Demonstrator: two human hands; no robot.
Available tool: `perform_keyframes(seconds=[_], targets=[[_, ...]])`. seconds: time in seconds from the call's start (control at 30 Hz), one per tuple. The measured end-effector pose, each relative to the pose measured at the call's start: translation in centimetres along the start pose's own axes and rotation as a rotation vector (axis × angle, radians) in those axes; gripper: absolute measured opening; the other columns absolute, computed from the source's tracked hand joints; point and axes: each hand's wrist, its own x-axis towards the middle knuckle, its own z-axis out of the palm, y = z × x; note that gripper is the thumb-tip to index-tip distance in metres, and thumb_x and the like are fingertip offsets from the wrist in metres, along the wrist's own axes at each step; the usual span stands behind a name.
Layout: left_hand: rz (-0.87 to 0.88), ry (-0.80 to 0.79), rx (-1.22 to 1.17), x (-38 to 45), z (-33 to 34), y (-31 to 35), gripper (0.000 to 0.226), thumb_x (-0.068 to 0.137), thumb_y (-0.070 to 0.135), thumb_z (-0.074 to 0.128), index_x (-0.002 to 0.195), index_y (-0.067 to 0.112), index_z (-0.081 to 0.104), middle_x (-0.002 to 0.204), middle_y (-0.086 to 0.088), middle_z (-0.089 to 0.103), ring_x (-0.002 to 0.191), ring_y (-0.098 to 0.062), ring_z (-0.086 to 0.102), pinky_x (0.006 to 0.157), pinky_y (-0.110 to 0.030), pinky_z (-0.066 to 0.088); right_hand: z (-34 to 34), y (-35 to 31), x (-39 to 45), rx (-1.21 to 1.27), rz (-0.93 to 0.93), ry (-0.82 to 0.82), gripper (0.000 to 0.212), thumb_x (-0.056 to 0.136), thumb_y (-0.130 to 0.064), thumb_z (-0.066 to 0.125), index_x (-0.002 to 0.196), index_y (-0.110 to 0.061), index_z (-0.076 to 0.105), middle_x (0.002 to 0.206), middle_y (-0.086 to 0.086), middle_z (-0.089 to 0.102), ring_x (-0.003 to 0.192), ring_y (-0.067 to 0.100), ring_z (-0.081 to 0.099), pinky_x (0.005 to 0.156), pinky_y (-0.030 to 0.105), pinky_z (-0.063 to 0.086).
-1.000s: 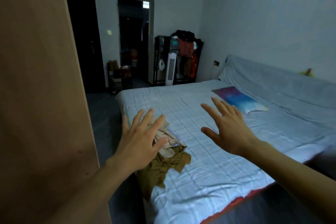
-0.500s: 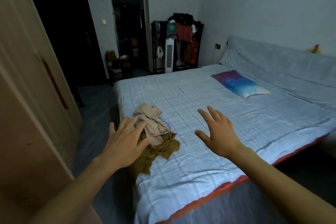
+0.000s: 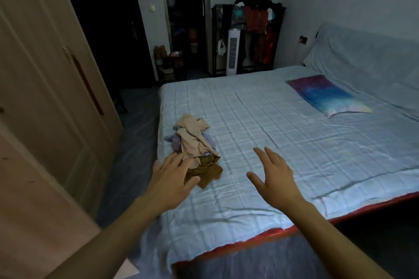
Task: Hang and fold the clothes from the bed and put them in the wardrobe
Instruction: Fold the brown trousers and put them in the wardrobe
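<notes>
Left hand [image 3: 169,184]: fingers spread, nothing held.
Right hand [image 3: 275,178]: fingers spread, nothing held.
Clothes [image 3: 195,147]: heaped at left hand's 1 o'clock, on bed [image 3: 294,142].

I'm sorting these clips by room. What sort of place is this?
A bedroom in a home, most likely. A wide bed with a pillow fills the room, a wardrobe stands beside it, and a loaded clothes rack stands against the far wall.

The lower edge of the clothes pile [image 3: 195,145] is covered by the left hand [image 3: 170,179]; contact with the cloth cannot be told. The wardrobe [image 3: 52,88] is cut off at the left edge. The clothes rack [image 3: 254,31] is perhaps overfull, its contents lost in dimness.
</notes>
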Motion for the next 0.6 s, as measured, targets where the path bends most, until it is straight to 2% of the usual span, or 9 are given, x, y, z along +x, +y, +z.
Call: perform_keyframes(seconds=[0.1, 0.2, 0.43, 0.6], targets=[[-0.034, 0.012, -0.026, 2.6, 1.6, -0.5, 0.059, 0.096, 0.061, 0.037, 0.146, 0.029, 0.034, 0.156, 0.006, 0.027, 0.144, -0.018, 0.023, 0.113, -0.049, 0.022, 1.6, 1.4, 1.6, 0.034, 0.010, -0.017, 0.067, 0.097, -0.048, 0.053, 0.154, -0.027, 0.025, 0.161, 0.006, 0.024, 0.148, 0.025, 0.020, 0.117, 0.047, 0.024], [-0.042, -0.010, -0.067, 5.8, 4.0, -0.8, 0.058, 0.096, 0.059, 0.038, 0.144, 0.028, 0.036, 0.155, 0.003, 0.031, 0.142, -0.019, 0.026, 0.113, -0.050, 0.026, 3.5, 2.6, 4.2, -0.036, 0.008, -0.053, 0.067, 0.097, -0.049, 0.051, 0.154, -0.026, 0.025, 0.161, 0.006, 0.024, 0.148, 0.025, 0.020, 0.118, 0.045, 0.024], [-0.099, -0.087, -0.228, 13.4, 9.6, -3.4, 0.064, 0.094, 0.061, 0.040, 0.149, 0.030, 0.031, 0.159, 0.003, 0.025, 0.146, -0.020, 0.021, 0.116, -0.054, 0.020, 8.8, 2.4, 10.9, -0.109, -0.006, -0.198, 0.068, 0.097, -0.050, 0.050, 0.155, -0.028, 0.021, 0.162, 0.004, 0.020, 0.149, 0.023, 0.018, 0.119, 0.042, 0.021], [-0.163, -0.130, -0.211, 16.1, 12.4, -7.3, 0.065, 0.095, 0.058, 0.045, 0.149, 0.026, 0.031, 0.158, 0.003, 0.028, 0.144, -0.020, 0.023, 0.115, -0.049, 0.024, 11.3, 2.8, 15.6, 0.001, -0.025, -0.179, 0.061, 0.096, -0.040, 0.057, 0.151, -0.024, 0.035, 0.156, 0.002, 0.035, 0.145, 0.020, 0.029, 0.116, 0.040, 0.029]])
